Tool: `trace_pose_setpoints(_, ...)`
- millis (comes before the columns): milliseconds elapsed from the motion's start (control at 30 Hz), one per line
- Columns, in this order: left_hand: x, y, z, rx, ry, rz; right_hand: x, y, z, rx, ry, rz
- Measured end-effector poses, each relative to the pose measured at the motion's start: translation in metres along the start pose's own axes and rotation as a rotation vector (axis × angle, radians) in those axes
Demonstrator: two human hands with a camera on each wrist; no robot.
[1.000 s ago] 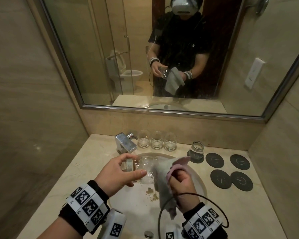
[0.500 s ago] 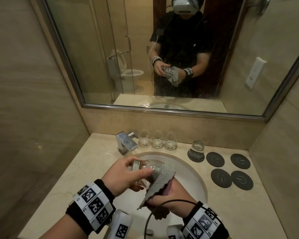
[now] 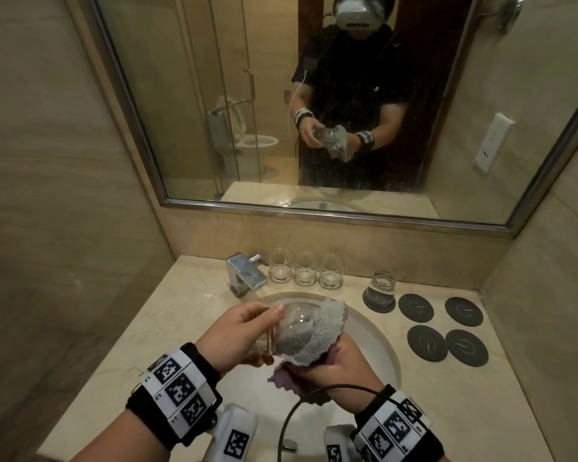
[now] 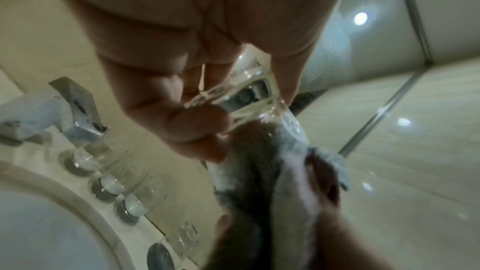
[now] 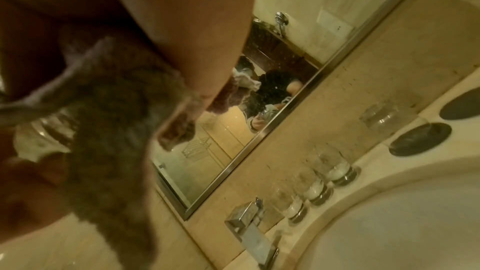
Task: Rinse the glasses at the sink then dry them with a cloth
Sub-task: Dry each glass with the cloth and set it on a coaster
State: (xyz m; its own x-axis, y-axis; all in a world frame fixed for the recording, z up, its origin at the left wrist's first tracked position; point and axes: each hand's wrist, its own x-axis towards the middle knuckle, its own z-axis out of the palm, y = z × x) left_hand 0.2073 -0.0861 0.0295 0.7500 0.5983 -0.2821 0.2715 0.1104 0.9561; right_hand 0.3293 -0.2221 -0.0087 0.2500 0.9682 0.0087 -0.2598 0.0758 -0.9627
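Observation:
A clear glass (image 3: pixel 289 325) lies on its side above the sink basin (image 3: pixel 374 341), gripped at its thick base by my left hand (image 3: pixel 244 335). A grey cloth (image 3: pixel 311 341) is stuffed into the glass's mouth and folds back over its rim. My right hand (image 3: pixel 334 365) grips that cloth from below and to the right. In the left wrist view my fingers (image 4: pixel 182 122) pinch the glass base (image 4: pixel 249 91), with the cloth (image 4: pixel 259 171) just beyond. The right wrist view shows mostly the cloth (image 5: pixel 111 130) hanging under my palm.
Three upright glasses (image 3: pixel 304 270) stand in a row behind the basin, right of the chrome tap (image 3: pixel 246 275). Another glass (image 3: pixel 382 285) rests on a dark coaster, with several bare coasters (image 3: pixel 447 331) on the counter to the right. A mirror (image 3: pixel 314 95) covers the back wall.
The cloth, held beside the glass a second ago, has gone into the glass mouth. Both hands have drawn slightly nearer to me over the basin.

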Motion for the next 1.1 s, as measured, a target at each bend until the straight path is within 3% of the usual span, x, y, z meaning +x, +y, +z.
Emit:
trace_pose_setpoints(100,-0.001,-0.004,-0.003,0.171,-0.001,0.235,0.006,0.004,-0.005,0.055,0.076,-0.069)
trace_pose_setpoints(167,-0.001,-0.006,-0.004,0.265,-0.026,0.308,0.008,0.005,-0.007,0.14,0.115,-0.088)
trace_pose_setpoints(233,-0.002,-0.002,-0.003,0.236,-0.041,0.247,0.007,0.005,-0.005,0.132,0.119,-0.105)
trace_pose_setpoints(300,-0.002,0.005,-0.002,0.102,-0.028,0.072,0.006,0.006,-0.004,0.066,0.161,-0.119)
trace_pose_setpoints(367,0.0,0.006,-0.003,0.001,0.002,-0.008,0.006,0.006,-0.003,0.031,0.183,-0.112)
trace_pose_setpoints(533,0.001,0.002,-0.006,0.012,-0.012,0.107,0.005,0.004,-0.004,0.098,0.187,-0.113)
trace_pose_setpoints(667,0.002,-0.007,-0.011,0.297,0.002,0.316,0.007,0.006,-0.005,0.239,0.143,-0.098)
trace_pose_setpoints(733,0.0,-0.002,-0.011,0.241,0.009,0.228,0.008,0.007,-0.005,0.207,0.158,-0.098)
trace_pose_setpoints(833,-0.002,0.005,-0.008,-0.047,0.006,-0.009,0.011,0.009,-0.004,0.089,0.242,-0.124)
trace_pose_setpoints(900,-0.002,0.006,-0.008,-0.093,0.012,-0.025,0.012,0.011,-0.001,0.049,0.234,-0.12)
trace_pose_setpoints(1000,-0.003,0.0,-0.011,-0.024,0.016,0.104,0.011,0.008,0.003,0.114,0.225,-0.119)
trace_pose_setpoints(1100,-0.004,-0.009,-0.018,0.239,0.027,0.299,0.009,0.004,0.002,0.269,0.221,-0.078)
